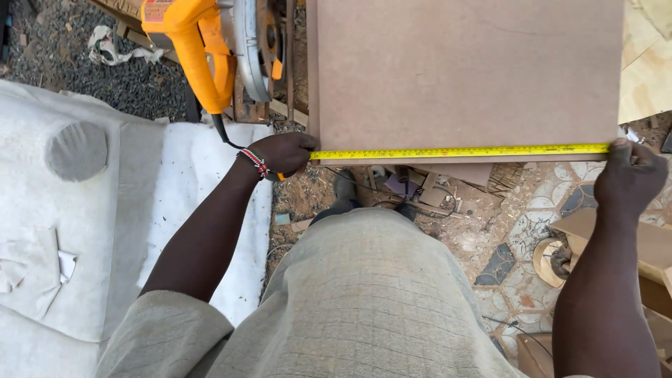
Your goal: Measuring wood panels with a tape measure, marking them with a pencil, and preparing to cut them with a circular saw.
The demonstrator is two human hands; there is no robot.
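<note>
Yellow circular saw (210,49) parked upper left, off the work | left hand (283,152) closed on tape case at board's left corner | tape measure (458,150) stretched along near edge of brown board (465,70) | right hand (628,175) pinching tape end at right corner | best kept taut, flush with edge.

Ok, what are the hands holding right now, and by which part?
A yellow tape measure stretched along the brown board edge: left hand grips the case end, right hand pins the blade's far end at the corner.

Tape case (281,176) hidden under left hand (283,152); board (465,73), saw (217,49) cut off at top.
</note>
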